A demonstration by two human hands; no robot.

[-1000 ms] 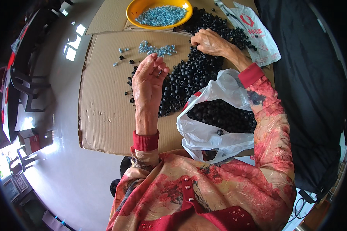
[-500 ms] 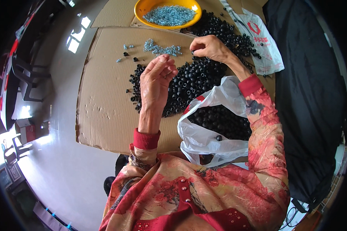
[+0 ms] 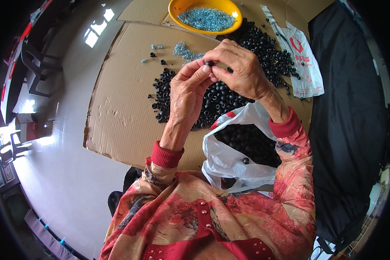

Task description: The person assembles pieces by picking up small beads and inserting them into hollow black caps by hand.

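Note:
My left hand (image 3: 187, 89) pinches a small round black plastic piece (image 3: 209, 63) between thumb and fingertips. Arched over it from the right, my right hand (image 3: 242, 69) has its fingers closed at the same piece. A second dark bit (image 3: 229, 69) shows by the right palm; I cannot tell whether it is held. Below and around both hands spreads a heap of black plastic pieces (image 3: 164, 104), some hollow like caps, some ball-shaped. Just beyond the left fingers lies a small pile of shiny blue-grey pieces (image 3: 182, 51) resembling springs, partly hidden by the hands.
A yellow bowl (image 3: 174, 18) of the blue-grey pieces stands at the far edge of the cardboard (image 3: 117, 117). Nearest me, an open white plastic bag (image 3: 216, 158) contains black balls. More black pieces (image 3: 273, 56) and a flat white bag (image 3: 305, 78) lie far right, beside black cloth (image 3: 346, 121).
My right hand has come left from the heap to meet the left hand, and the black piece now shows between their fingertips. The whole view has shifted slightly.

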